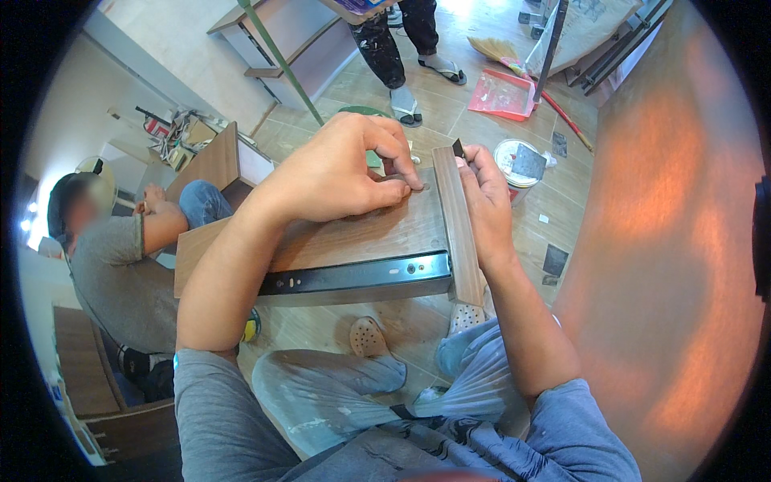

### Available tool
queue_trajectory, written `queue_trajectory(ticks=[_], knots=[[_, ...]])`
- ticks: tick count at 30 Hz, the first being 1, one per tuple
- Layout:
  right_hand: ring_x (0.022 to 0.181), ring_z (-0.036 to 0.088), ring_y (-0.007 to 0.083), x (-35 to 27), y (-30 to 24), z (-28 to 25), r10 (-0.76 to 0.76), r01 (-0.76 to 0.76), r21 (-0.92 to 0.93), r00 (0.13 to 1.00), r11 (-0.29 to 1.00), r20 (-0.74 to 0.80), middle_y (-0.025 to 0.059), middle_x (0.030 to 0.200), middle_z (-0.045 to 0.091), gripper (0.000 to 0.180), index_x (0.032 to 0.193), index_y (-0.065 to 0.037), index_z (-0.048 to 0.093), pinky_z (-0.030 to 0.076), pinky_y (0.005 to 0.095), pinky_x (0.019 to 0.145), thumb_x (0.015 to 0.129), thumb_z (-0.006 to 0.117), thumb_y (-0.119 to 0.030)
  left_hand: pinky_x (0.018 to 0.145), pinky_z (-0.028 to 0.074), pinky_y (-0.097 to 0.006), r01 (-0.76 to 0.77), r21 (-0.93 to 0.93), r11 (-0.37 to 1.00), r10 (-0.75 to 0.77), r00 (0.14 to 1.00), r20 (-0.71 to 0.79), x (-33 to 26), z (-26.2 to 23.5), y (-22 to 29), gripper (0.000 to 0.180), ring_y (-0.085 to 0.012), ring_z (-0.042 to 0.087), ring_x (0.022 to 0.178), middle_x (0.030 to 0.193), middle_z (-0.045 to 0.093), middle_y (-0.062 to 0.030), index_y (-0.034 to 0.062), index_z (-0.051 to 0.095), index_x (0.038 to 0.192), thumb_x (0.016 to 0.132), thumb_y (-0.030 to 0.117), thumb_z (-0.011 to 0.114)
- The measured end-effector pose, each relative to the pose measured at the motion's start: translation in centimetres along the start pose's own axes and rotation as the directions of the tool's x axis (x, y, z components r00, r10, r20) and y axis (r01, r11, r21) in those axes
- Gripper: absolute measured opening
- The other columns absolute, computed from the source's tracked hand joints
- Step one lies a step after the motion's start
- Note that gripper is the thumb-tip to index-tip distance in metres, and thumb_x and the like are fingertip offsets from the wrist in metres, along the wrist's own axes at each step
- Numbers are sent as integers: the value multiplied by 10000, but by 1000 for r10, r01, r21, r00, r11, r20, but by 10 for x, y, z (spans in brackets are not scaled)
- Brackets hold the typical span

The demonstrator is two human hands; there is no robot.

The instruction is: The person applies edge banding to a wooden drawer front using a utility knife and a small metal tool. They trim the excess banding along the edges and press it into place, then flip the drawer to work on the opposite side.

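Note:
A wood-grain drawer [353, 241] lies across in front of me, with a black metal drawer slide [361, 273] along its near side. A narrow wood-grain front board [456, 229] stands across its right end. My left hand [341, 165] reaches over the drawer, its thumb and forefinger pinched close to the board; what they hold, if anything, is too small to name. My right hand [488, 197] rests along the outer side of the board, fingers bent. A small dark pointed piece [458, 149] sticks up between its fingertips and the board's far end.
At left a seated person [128, 249] is beside another wood-grain piece [210, 165]. Someone's legs [397, 48] stand beyond the drawer. A pink dustpan [503, 95], a broom [498, 52] and a white bucket [518, 165] are on the floor. A brown panel [666, 241] rises at right.

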State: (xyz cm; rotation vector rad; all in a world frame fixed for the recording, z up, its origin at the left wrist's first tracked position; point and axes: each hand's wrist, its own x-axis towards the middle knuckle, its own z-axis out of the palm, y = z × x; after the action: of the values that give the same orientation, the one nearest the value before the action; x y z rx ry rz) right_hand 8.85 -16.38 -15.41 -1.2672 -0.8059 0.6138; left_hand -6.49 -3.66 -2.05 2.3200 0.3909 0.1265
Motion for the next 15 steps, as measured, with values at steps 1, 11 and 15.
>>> queue_trajectory(ticks=[1,11,15], knots=[[871,565,133,0,0,0,-7,7,-8,1000,1000,-1,64,895,633,200,1056,-15,614,480,339,825,1089,545,-200,742,625,-322,-8,-15,1000,8,1000,-1,-1,-1,-1,170,-173,666,945,975,671,-63,46,819,969,814,28,753],[863,576,124,1,0,0,19,-19,15,1000,1000,10,56,898,644,194,1051,-19,620,485,335,806,1085,542,-194,793,503,-247,252,-316,915,-253,967,38,12,16,-20,173,-72,611,871,965,678,21,33,689,985,903,114,819],[866,580,119,1,-1,2,15,-15,46,1000,999,-3,49,907,647,192,1053,-20,622,489,330,809,1085,537,-189,817,497,-250,228,-356,906,-208,973,96,18,20,-28,205,-65,596,878,941,676,27,43,690,1040,924,142,827]])
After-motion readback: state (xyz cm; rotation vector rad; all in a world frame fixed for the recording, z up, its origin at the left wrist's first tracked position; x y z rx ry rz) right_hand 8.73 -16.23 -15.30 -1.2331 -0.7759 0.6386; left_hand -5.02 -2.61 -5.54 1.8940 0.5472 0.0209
